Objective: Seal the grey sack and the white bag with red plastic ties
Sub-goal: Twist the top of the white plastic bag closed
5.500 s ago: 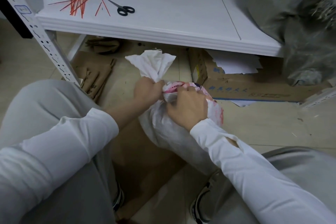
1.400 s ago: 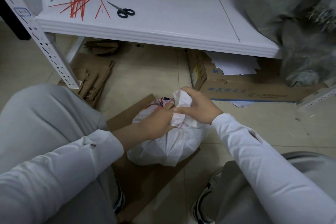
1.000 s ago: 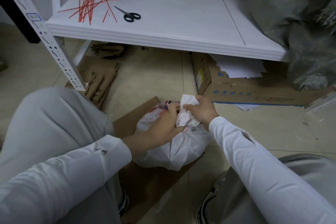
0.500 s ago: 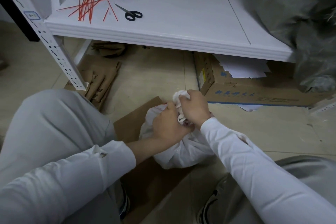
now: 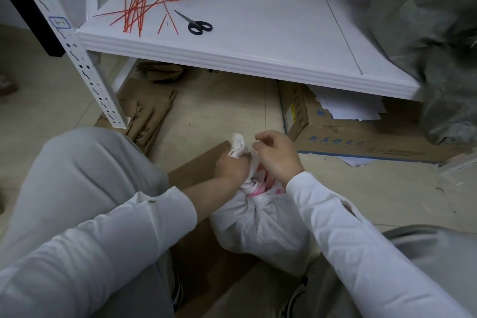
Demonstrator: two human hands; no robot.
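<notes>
Below my wrists, the white bag sits on a cardboard sheet between my knees, its neck gathered and twisted.

My left hand is clenched round that twisted neck, and the free tuft stands up above its knuckles. My right hand has come off the tuft, which it was wrapped round half a second ago. It now hovers just beside the tuft, on the right, released, with the fingers loosely curled and nothing visible in them.

Finding: no red tie is on the neck. The closure is held by my left grip alone, so the bag is gathered but not sealed. In my judgement the freed right hand is now available to fetch a tie.

Beyond the hands to the right, a cardboard box lies on the floor under the shelf.

Far beyond the left hand, the red plastic ties lie in a loose pile on the shelf, with scissors just right of them.

Far right of both hands, the grey sack slumps at the shelf end. Its mouth is not visible, so I cannot tell whether it is sealed.
</notes>
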